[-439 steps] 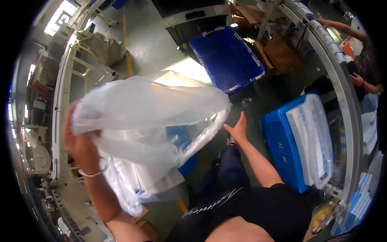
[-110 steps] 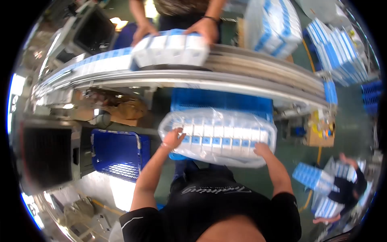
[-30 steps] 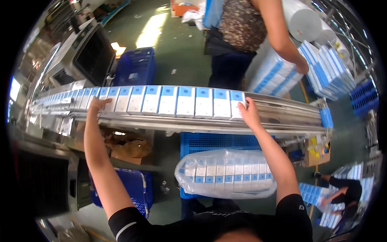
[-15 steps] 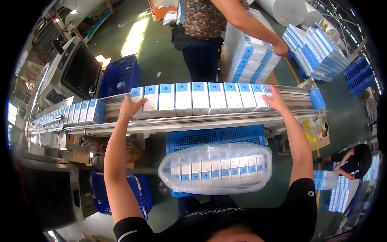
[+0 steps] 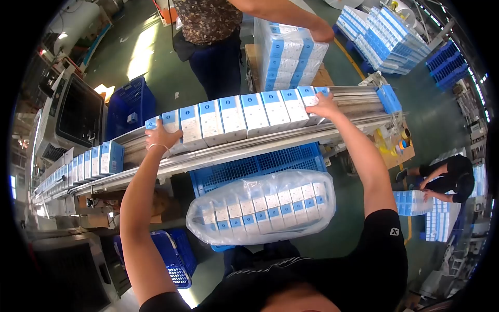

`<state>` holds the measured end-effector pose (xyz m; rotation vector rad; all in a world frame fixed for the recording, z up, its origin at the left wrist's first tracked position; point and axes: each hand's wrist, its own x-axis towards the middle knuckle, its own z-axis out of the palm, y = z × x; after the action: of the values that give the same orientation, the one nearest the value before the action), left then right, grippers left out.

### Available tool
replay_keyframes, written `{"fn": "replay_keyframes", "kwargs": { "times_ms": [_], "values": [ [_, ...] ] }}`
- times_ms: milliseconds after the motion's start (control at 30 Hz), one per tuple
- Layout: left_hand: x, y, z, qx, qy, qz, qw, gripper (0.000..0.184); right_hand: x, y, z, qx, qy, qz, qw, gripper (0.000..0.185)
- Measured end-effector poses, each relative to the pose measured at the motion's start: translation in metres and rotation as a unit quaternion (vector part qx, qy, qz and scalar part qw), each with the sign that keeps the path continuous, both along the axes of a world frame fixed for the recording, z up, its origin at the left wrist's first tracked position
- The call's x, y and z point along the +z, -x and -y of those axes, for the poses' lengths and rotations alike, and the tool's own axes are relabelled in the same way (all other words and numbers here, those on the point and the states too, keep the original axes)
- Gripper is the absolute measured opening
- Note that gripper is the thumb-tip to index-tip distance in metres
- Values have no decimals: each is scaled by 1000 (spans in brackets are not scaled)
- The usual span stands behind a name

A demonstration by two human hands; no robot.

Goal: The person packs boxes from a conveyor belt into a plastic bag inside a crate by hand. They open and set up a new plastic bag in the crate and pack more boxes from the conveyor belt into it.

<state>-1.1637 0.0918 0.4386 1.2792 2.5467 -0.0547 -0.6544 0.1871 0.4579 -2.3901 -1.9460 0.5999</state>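
A row of blue-and-white tissue packs (image 5: pixel 228 120) stands side by side on the metal conveyor (image 5: pixel 358 101). My left hand (image 5: pixel 163 136) is closed around the left end of the row, thumb on the front and fingers over the end pack. At the right end, my right hand (image 5: pixel 323 106) presses inward in the same way. The packs between my hands touch one another. Nearer to me, a clear plastic bag (image 5: pixel 195 213) holds two rows of similar packs, lying over a blue crate (image 5: pixel 249 171).
More packs (image 5: pixel 106 158) queue on the conveyor at left, past a short gap. Across the conveyor, a co-worker (image 5: pixel 208 31) reaches over a wrapped stack (image 5: pixel 283 57). Another person (image 5: pixel 447 179) bends at the right. Blue baskets (image 5: pixel 132 104) sit on the floor.
The view has tilted and shifted, so the conveyor now slopes up to the right. My hands keep their hold on both ends of the row. The co-worker's body appears farther left.
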Motion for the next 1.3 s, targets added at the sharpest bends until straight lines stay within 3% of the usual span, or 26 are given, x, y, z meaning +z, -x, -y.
{"fn": "replay_keyframes", "kwargs": {
  "times_ms": [100,300,367,400,500,600,667,767,833,867,900,933,967,1000,1033,1067,1167,1300],
  "values": [
    [-12,-4,7,-34,-132,28,990,86,-16,4,2,26,-47,-45,998,83],
    [-19,2,11,-38,-192,58,979,84,-28,2,11,13,-94,-69,993,74],
    [-24,5,14,-45,-232,76,969,84,-34,-7,11,10,-131,-150,980,68],
    [-20,6,20,-45,-227,74,970,84,-32,-10,15,10,-127,-151,980,68],
    [0,16,42,-78,-333,39,939,80,-7,-15,32,46,-278,-136,950,61],
    [47,22,102,-171,-398,24,901,77,34,-11,101,70,-363,-130,920,60],
    [90,-13,159,-58,-342,118,930,75,34,-10,157,40,-340,-177,923,62],
    [73,-7,256,-116,-248,73,959,74,-51,-12,256,1,-204,-268,942,68],
    [30,-12,289,-114,-206,95,967,73,-134,-18,301,-5,-147,-239,960,67],
    [-23,-12,307,-122,-214,116,962,72,-167,-26,319,-7,-137,-242,961,67],
    [-85,-20,319,-129,-123,61,982,69,-196,-41,333,-26,-106,-223,969,67],
    [-131,-51,323,-127,-141,81,979,68,-221,-58,343,-44,-77,-204,975,68],
    [-152,-99,309,-98,-98,95,986,69,-246,-82,351,-43,-72,-203,976,68],
    [-221,-125,319,-133,-132,76,979,74,-270,-108,357,-21,-76,-112,991,70],
    [-258,-156,327,-115,-110,102,982,77,-284,-119,364,-2,-77,-20,997,73],
    [-264,-187,325,-75,-51,106,990,79,-286,-116,363,-3,-70,-14,997,73],
    [-264,-214,335,-132,-48,89,986,81,-281,-90,369,82,-95,-21,992,68],
    [-246,-198,326,-82,-35,-2,996,81,-277,-49,372,55,-73,25,995,66]
  ]
}}
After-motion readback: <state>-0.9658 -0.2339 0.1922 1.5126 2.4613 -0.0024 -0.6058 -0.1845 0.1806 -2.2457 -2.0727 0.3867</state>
